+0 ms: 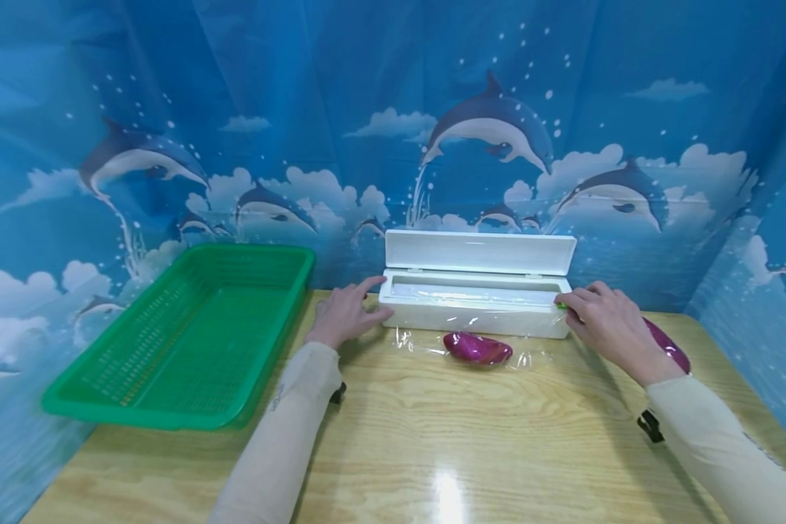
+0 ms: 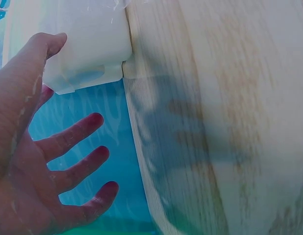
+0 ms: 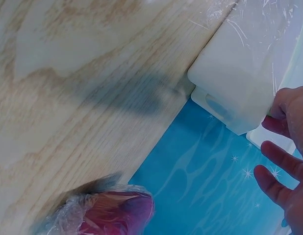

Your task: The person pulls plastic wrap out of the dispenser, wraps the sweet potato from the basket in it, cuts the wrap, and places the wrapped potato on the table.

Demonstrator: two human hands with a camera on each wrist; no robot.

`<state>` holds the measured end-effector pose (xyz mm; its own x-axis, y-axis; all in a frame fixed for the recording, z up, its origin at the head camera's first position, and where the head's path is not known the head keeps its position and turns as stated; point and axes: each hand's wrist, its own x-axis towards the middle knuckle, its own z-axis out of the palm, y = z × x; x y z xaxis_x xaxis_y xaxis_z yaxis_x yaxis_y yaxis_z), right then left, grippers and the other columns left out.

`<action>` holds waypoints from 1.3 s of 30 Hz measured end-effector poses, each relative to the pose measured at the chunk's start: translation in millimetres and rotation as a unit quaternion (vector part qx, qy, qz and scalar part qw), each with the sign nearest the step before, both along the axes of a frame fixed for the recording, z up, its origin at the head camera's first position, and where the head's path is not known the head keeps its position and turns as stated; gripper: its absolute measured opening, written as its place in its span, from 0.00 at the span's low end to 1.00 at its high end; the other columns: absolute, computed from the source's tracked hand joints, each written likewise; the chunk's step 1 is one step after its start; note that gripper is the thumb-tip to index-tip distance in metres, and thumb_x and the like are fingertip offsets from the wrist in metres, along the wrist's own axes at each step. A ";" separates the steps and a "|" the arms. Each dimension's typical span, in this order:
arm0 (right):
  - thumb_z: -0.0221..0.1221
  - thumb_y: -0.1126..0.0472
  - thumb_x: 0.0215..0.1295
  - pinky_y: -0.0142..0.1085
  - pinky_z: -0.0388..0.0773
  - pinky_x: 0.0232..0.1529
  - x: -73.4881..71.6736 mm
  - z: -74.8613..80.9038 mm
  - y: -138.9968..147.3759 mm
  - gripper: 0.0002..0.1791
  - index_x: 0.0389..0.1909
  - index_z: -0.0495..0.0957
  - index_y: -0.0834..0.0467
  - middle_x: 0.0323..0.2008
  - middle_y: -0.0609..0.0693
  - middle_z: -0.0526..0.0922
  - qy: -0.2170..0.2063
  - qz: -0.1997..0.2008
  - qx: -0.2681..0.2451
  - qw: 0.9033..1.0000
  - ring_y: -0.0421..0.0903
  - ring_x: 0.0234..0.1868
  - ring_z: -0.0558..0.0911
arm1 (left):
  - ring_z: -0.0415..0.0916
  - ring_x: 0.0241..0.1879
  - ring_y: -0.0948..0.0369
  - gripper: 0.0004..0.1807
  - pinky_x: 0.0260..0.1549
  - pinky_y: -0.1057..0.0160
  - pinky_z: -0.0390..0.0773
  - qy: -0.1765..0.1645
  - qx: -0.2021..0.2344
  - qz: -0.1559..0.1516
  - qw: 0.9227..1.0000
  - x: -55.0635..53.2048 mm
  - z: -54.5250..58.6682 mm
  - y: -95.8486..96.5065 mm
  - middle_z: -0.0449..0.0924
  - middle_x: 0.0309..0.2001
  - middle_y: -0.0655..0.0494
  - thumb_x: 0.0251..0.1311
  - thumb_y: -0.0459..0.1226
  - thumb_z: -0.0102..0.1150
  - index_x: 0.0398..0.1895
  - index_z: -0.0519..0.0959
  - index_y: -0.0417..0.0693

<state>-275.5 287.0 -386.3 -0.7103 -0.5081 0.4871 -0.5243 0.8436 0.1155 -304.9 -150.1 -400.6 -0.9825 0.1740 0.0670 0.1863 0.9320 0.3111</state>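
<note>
A white cling film dispenser point(image 1: 474, 316) stands at the table's back with its lid raised and a roll inside. Clear film point(image 1: 426, 340) hangs over its front onto the table, around or under a purple sweet potato point(image 1: 478, 348); which of the two I cannot tell. My left hand point(image 1: 347, 314) touches the dispenser's left end with thumb and index finger, its other fingers spread in the left wrist view. At the right end, my right hand point(image 1: 605, 324) pinches a small green slide cutter point(image 1: 561, 306), mostly hidden by the fingertips.
A green plastic basket point(image 1: 255, 397) stands on the left. Another purple sweet potato point(image 1: 668, 346), wrapped in film in the right wrist view, lies beyond my right wrist. A blue dolphin-print curtain point(image 1: 367, 109) rises behind the table point(image 1: 485, 437).
</note>
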 end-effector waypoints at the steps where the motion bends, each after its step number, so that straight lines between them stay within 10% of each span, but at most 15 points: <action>1: 0.72 0.68 0.54 0.48 0.76 0.28 0.2 0.1 0.3 0.15 0.45 0.87 0.61 0.39 0.58 0.90 0.002 0.001 0.000 1.000 0.58 0.39 0.81 | 0.76 0.39 0.51 0.41 0.31 0.51 0.79 0.000 -0.001 -0.001 1.000 -0.1 0.0 0.1 0.82 0.52 0.46 0.64 0.68 0.55 0.78 0.58 0.76; 15: 0.71 0.68 0.55 0.46 0.75 0.27 2.8 3.4 6.1 0.16 0.46 0.87 0.61 0.39 0.59 0.90 -0.003 -0.008 0.005 1.000 0.58 0.38 0.80 | 0.69 0.31 0.55 0.40 0.21 0.60 0.67 -0.006 0.002 -0.005 1.000 -3.0 1.5 4.2 0.81 0.46 0.48 0.64 0.67 0.56 0.78 0.59 0.75; 25: 0.67 0.71 0.58 0.40 0.69 0.25 3.2 0.8 17.3 0.16 0.48 0.87 0.58 0.42 0.59 0.90 -0.027 -0.012 -0.017 0.999 0.61 0.42 0.82 | 0.77 0.38 0.52 0.41 0.26 0.57 0.77 -0.005 0.007 -0.013 1.000 -0.5 3.5 -1.1 0.82 0.52 0.45 0.64 0.66 0.56 0.79 0.59 0.73; 32: 0.70 0.62 0.61 0.60 0.78 0.41 7.6 -1.9 7.3 0.18 0.52 0.85 0.59 0.48 0.63 0.86 -0.048 -0.029 -0.039 0.998 0.65 0.49 0.80 | 0.76 0.61 0.39 0.41 0.53 0.36 0.80 -0.013 0.013 -0.038 0.999 0.5 1.1 -1.0 0.73 0.68 0.38 0.67 0.65 0.54 0.80 0.56 0.70; 39: 0.75 0.58 0.55 0.58 0.80 0.44 -2.2 -3.4 -9.4 0.19 0.48 0.86 0.58 0.44 0.61 0.86 -0.010 0.021 -0.047 0.999 0.62 0.47 0.81 | 0.68 0.69 0.41 0.40 0.63 0.34 0.73 0.006 0.089 -0.068 0.994 0.6 5.4 1.7 0.67 0.73 0.42 0.66 0.54 0.61 0.79 0.60 0.64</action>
